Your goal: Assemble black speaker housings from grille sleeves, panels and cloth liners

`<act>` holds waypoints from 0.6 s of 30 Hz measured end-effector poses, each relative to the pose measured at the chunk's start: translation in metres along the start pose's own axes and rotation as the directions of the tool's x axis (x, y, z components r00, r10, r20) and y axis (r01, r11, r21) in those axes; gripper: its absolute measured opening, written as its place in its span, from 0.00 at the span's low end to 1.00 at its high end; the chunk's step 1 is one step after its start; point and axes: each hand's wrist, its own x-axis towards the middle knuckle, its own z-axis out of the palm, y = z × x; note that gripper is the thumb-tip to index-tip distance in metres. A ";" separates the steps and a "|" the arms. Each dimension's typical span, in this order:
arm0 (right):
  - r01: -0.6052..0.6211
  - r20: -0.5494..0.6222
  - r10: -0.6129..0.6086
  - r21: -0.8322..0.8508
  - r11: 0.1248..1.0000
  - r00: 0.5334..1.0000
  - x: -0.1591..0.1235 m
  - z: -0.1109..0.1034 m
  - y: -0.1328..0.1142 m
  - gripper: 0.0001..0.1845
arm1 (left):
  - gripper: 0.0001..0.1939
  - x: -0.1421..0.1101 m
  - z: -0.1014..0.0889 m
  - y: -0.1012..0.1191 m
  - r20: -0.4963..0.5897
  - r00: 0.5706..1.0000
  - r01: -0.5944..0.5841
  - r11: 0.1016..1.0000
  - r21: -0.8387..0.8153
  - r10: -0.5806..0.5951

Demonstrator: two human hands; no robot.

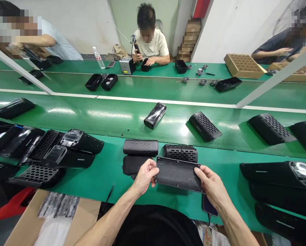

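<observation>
Between my two hands I hold a black rectangular panel (178, 173) with a raised rim and small screw tabs, tilted so its hollow side faces me. My left hand (145, 175) pinches its left end, thumb on top. At the opposite end, my right hand (209, 179) grips with the thumb over the rim. Just beyond the panel lie a slotted black housing (181, 152) and a second black slotted cover (140, 147). A folded black cloth-like piece (136, 165) sits beside my left hand. Under my right wrist is a phone (209, 205) with a cable.
Black speaker-like housings are piled at left (71, 155) and at right (276, 177). More units, one of them a glossy housing (155, 115), lie on the green belt (104, 118). A cardboard box (27, 218) stands at lower left. Several co-workers sit across the belt.
</observation>
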 end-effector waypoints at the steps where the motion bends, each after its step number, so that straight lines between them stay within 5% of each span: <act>1: 0.005 -0.004 -0.005 -0.005 1.000 1.000 -0.001 0.000 0.000 0.22 | 0.17 -0.001 0.000 0.001 -0.003 1.000 -0.004 1.000 -0.007 0.004; 10: 0.080 -0.001 -0.080 -0.010 0.997 0.997 -0.016 0.002 -0.010 0.22 | 0.20 -0.009 -0.002 0.011 0.024 0.998 -0.048 0.997 -0.062 0.050; 18: 0.106 0.073 -0.109 0.051 0.993 0.991 -0.022 -0.006 -0.011 0.19 | 0.23 -0.012 -0.010 0.015 0.153 0.983 -0.085 0.989 -0.124 0.104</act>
